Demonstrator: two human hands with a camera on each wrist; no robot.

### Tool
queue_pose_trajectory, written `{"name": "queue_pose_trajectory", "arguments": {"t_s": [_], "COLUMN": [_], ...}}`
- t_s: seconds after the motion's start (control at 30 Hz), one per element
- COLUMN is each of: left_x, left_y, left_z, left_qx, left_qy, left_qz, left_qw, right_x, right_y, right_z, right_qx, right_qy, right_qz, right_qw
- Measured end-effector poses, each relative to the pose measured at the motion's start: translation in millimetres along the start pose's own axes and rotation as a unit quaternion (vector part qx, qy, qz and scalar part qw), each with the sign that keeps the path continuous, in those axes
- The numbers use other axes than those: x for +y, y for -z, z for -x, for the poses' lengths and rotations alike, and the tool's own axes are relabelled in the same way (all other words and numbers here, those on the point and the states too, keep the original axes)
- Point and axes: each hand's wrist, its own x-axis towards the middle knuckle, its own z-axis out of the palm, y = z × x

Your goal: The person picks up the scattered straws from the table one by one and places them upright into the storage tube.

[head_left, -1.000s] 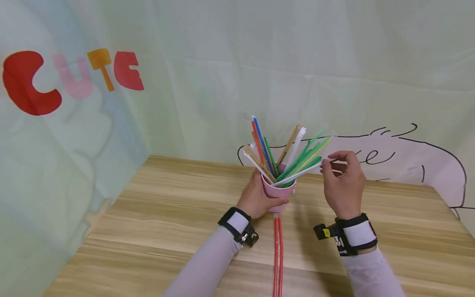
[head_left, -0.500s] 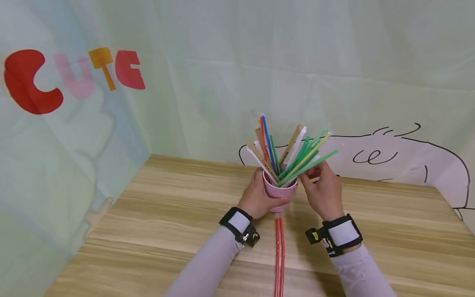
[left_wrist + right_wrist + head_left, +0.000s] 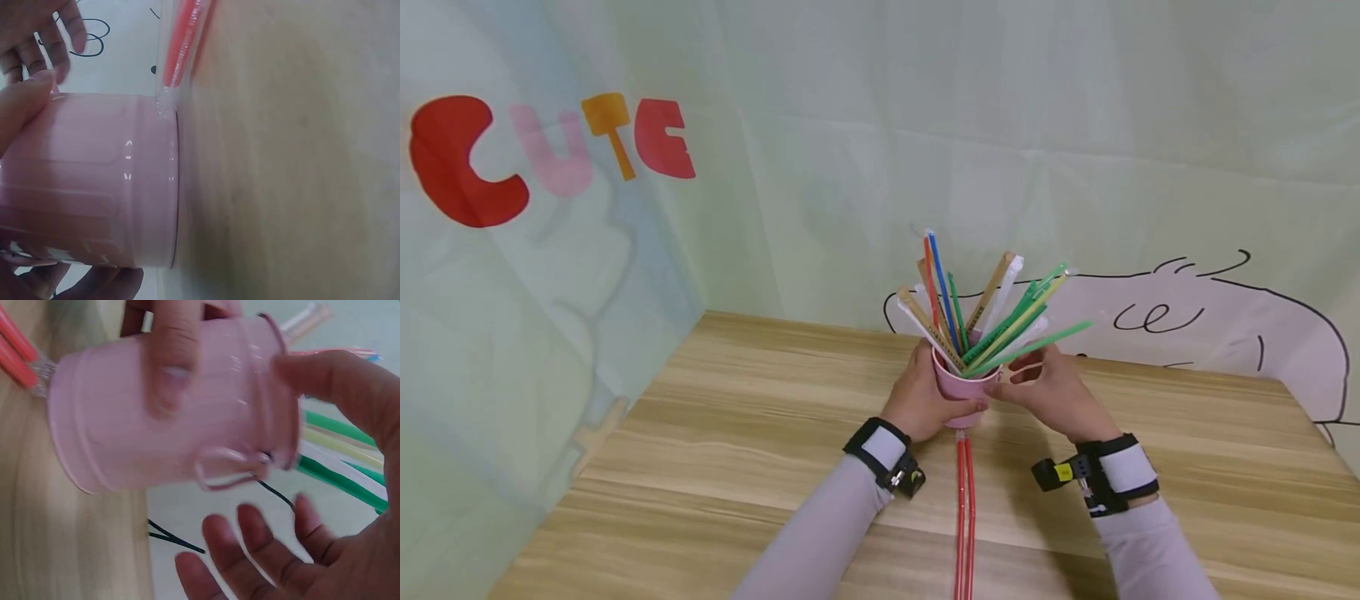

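A small pink bucket (image 3: pixel 961 387) stands on the table, filled with wrapped straws in green, yellow, white, brown, red and blue. My left hand (image 3: pixel 921 396) grips it from the left, thumb across the front; in the left wrist view more fingers wrap its far side. My right hand (image 3: pixel 1056 392) is at the bucket's right side, fingers spread and loosely bent. In the right wrist view its thumb (image 3: pixel 337 378) reaches the rim, and the other fingers (image 3: pixel 231 550) lie apart from the bucket, near its handle loop (image 3: pixel 225 481). A green straw (image 3: pixel 1052 337) leans out low over this hand.
Two red wrapped straws (image 3: pixel 964 508) lie side by side on the wooden table (image 3: pixel 737 433), running from the bucket's base towards the front edge. Fabric backdrops with printed drawings (image 3: pixel 1157 317) and letters (image 3: pixel 662 137) hang behind and at the left.
My right hand has let go of a white straw, now among the others in the bucket, and moved left and down to the rim. The green straw has dropped lower. My left hand keeps its grip.
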Motion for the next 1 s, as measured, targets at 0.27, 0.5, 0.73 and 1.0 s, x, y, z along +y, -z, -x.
{"name": "queue_pose_trajectory", "arguments": {"t_s": [0.27, 0.5, 0.73, 1.0], "left_x": [0.0, 0.4, -0.2, -3.6], "left_y": [-3.3, -5.7, -3.6, 5.8], "left_z": [-1.4, -3.9, -4.6, -5.1], "left_qx": [-0.001, -0.009, -0.006, -0.007], "left_qy": [-0.017, -0.028, -0.035, -0.048], "left_qz": [0.003, 0.005, 0.014, 0.013], "left_qw": [0.9999, 0.9996, 0.9993, 0.9987], "right_x": [4, 11, 2, -16], "right_y": [-19.1, -36.5, -42.5, -44.8], "right_z": [-5, -11, -9, -6], "right_qx": [0.001, 0.012, 0.013, -0.005], "right_qy": [0.049, 0.089, 0.085, 0.059], "right_qz": [-0.044, -0.132, -0.176, -0.195], "right_qw": [0.998, 0.987, 0.981, 0.979]}}
